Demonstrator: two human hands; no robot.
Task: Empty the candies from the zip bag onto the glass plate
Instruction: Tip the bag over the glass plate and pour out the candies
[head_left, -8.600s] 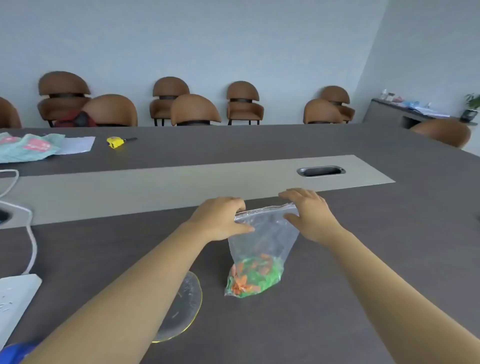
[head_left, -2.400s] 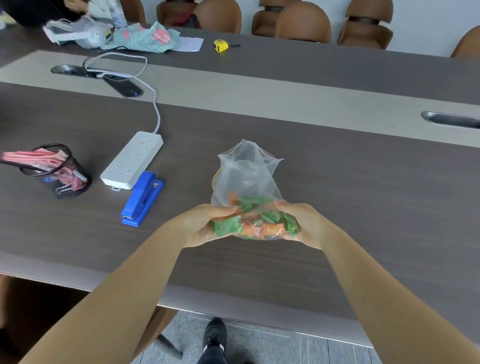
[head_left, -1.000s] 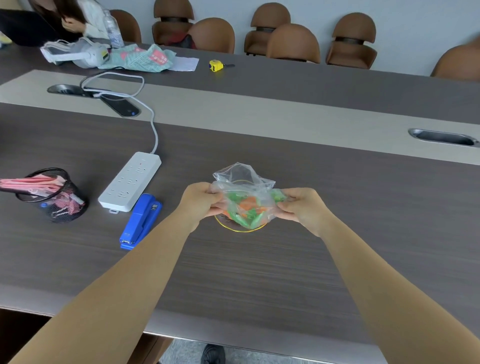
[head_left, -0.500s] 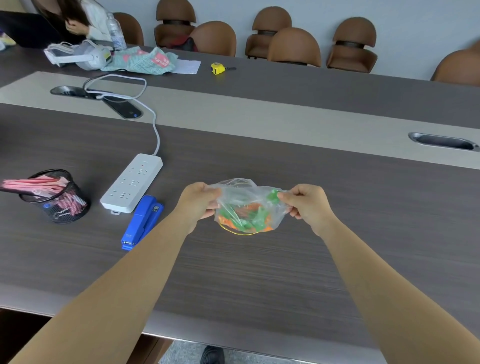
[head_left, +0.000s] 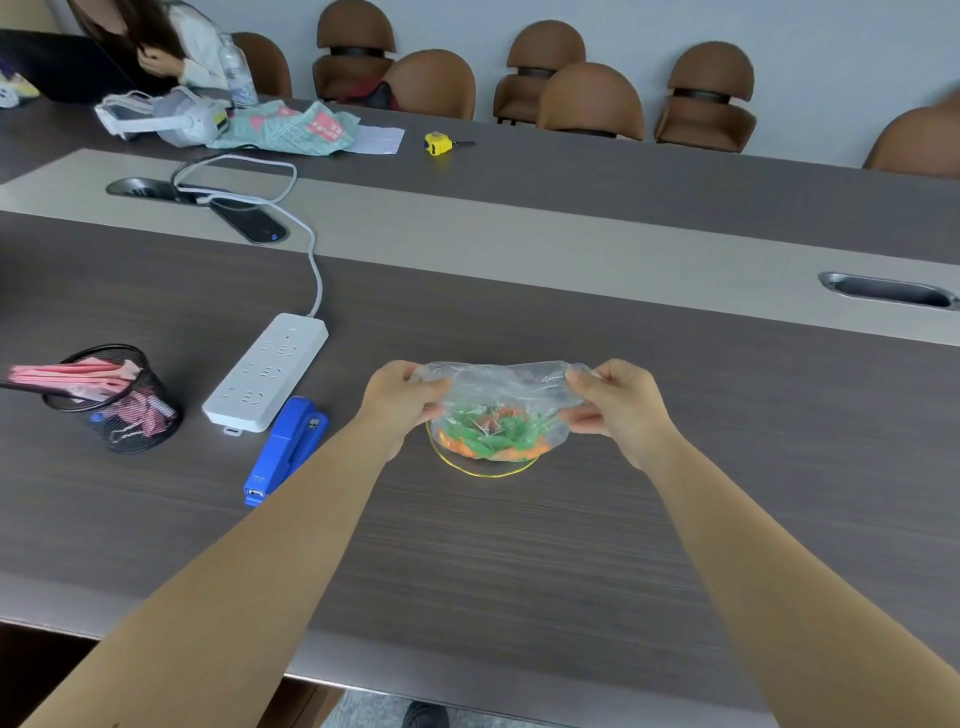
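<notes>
- Now, nearest: left hand (head_left: 402, 397) & right hand (head_left: 613, 402), fingers pinched shut on opposite edges of zip bag (head_left: 501, 395), held just above glass plate (head_left: 485, 472).
- Candies (head_left: 491, 439): green/orange, piled low under the film; in bag or on plate, can't tell.
- Handling: bag thin, soft, light, slippery; grip corners. Plate prob. fragile.
- Farther: stapler (head_left: 285, 449), power strip (head_left: 267, 371); no legible writing.

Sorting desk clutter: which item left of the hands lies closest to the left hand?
The blue stapler, lying flat just beside the left hand; the white power strip and mesh pen cup sit farther out.
</notes>
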